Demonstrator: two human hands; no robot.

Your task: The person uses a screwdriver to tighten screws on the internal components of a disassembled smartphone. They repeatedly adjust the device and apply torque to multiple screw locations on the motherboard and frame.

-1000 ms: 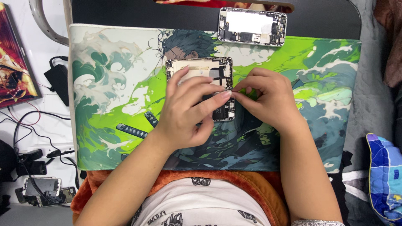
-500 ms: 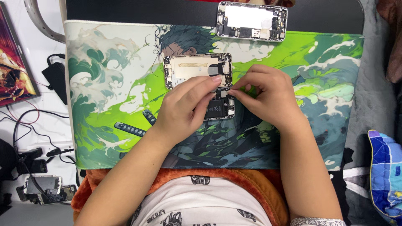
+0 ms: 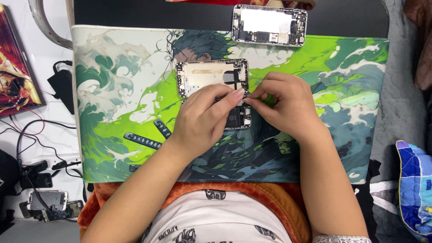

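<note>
both hands meet over the opened phone (image 3: 225, 90): left hand (image 3: 204, 119) covers its lower half, right hand (image 3: 288, 103) pinches fingertips together at its right edge

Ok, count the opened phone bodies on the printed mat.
3: one at the mat's top edge, one mid-mat, one under both hands, largely hidden. More could be covered.

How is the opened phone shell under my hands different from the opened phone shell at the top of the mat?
The opened phone shell under the hands lies on the green illustrated mat, touched and partly covered by the left hand and right hand. The opened phone shell at the top lies untouched, mostly on the dark surface beyond the mat. Both are silver-edged, lie flat and lengthwise, insides exposed.
</note>
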